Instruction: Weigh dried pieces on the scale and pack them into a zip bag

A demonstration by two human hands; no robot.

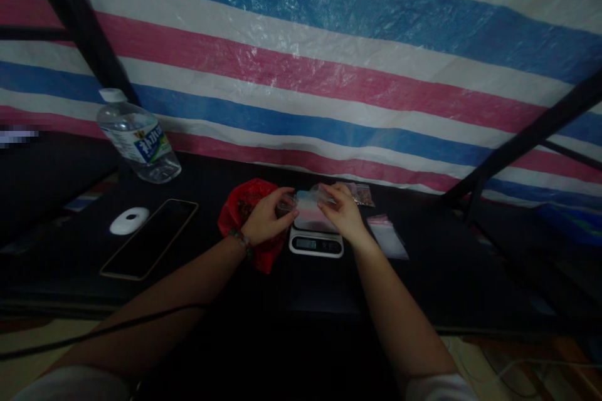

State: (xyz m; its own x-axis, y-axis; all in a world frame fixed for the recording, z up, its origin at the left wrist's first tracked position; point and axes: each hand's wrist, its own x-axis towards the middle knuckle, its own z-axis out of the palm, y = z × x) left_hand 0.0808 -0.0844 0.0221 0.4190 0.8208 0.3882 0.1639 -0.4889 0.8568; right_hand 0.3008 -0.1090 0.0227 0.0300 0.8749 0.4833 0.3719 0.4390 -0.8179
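Observation:
A small white digital kitchen scale (316, 244) with a lit display stands in front of me, its pale platform (313, 216) between my hands. My left hand (269, 218), a beaded bracelet at the wrist, curls its fingers round a small clear plastic container (286, 203) at the platform's left edge. On the right side, my right hand (343, 210) pinches a thin clear plastic piece (320, 192) over the platform; its exact kind is unclear. Beside and partly under my left hand lies an open red plastic bag (237, 203) with dark brown bits inside.
Small clear zip bags (388, 237) lie right of the scale; a filled zip bag (363, 195) is behind my right hand. To the left are a phone (149, 239), a white oval device (130, 220) and a clear plastic bottle (138, 138). A striped tarp (301, 69) hangs behind.

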